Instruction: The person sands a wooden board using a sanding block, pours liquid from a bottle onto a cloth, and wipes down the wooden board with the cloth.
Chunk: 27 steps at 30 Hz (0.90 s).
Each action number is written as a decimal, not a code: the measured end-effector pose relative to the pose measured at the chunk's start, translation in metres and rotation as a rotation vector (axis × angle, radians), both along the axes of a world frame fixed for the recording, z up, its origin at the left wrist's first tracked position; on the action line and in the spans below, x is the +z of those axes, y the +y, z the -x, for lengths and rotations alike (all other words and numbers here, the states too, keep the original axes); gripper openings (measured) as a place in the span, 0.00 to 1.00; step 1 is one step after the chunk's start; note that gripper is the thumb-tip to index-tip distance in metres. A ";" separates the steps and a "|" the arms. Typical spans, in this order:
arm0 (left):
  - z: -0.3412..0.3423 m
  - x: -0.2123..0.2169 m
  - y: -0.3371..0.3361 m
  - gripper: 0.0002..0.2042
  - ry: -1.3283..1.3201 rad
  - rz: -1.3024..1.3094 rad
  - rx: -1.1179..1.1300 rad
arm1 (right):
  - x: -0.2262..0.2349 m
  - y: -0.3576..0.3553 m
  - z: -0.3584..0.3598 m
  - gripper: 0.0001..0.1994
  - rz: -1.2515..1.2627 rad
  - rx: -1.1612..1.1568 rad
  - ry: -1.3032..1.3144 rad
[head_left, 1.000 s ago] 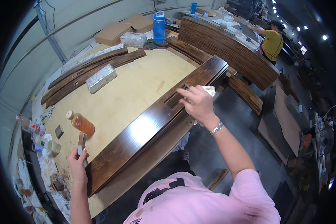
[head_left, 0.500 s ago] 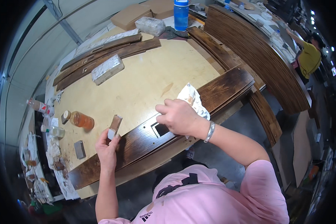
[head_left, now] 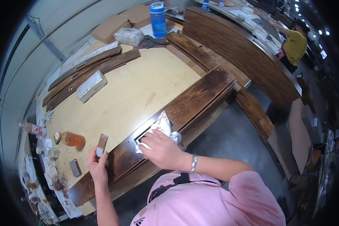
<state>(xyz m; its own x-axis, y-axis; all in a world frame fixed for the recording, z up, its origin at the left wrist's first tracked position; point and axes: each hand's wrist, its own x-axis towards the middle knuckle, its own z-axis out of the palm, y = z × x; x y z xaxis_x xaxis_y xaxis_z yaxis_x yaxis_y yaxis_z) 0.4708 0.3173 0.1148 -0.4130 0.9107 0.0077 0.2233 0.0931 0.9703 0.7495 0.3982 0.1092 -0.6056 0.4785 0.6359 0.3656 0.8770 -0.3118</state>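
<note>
A long dark-brown wooden board (head_left: 199, 96) lies slantwise along the near edge of the table, on top of other boards. My right hand (head_left: 162, 151) presses a crumpled white cloth (head_left: 163, 123) onto it, fingers bent over the fabric beside a dark rectangular cutout (head_left: 142, 136). Hand and cloth hide part of that cutout. Over the board's left part, my left hand (head_left: 98, 168) pinches a small brown block (head_left: 103, 141) with a pale lower end, held upright.
Left on the table are a bottle of amber liquid (head_left: 73, 139) and a grey block (head_left: 75, 168). Farther back lie a wrapped block (head_left: 92, 86), dark wooden strips (head_left: 96, 72) and a blue bottle (head_left: 158, 23). A person in yellow (head_left: 294, 47) works at the far right.
My right hand has slid the cloth left and nearer along the board, onto the cutout's edge. My left hand keeps the small block. The whole view has shifted somewhat.
</note>
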 end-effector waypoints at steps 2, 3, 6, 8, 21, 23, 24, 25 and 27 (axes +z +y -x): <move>0.004 -0.001 -0.002 0.12 0.046 -0.005 -0.006 | -0.016 0.003 -0.032 0.13 -0.080 -0.056 -0.004; 0.003 0.000 -0.002 0.13 0.040 -0.010 -0.003 | -0.019 0.013 -0.052 0.13 -0.116 -0.080 0.001; -0.001 0.005 -0.002 0.13 0.010 -0.001 -0.017 | -0.023 0.056 -0.123 0.07 -0.074 -0.587 0.172; -0.003 0.004 -0.001 0.13 0.011 0.002 -0.015 | -0.002 0.072 -0.142 0.05 0.039 -0.750 0.342; -0.004 0.007 0.002 0.11 0.083 -0.044 -0.051 | 0.004 0.106 -0.074 0.08 0.157 -0.373 -0.060; -0.001 0.005 0.001 0.11 0.084 -0.027 -0.075 | 0.003 0.101 -0.073 0.08 0.142 -0.374 -0.016; 0.001 0.001 0.002 0.11 0.079 -0.025 -0.073 | 0.002 0.098 -0.071 0.07 0.092 -0.401 0.031; 0.002 -0.001 0.003 0.11 0.074 -0.022 -0.071 | 0.001 0.094 -0.069 0.07 0.041 -0.428 0.079; 0.004 -0.007 0.004 0.12 0.081 -0.042 -0.076 | 0.005 0.065 -0.049 0.06 0.066 -0.348 0.120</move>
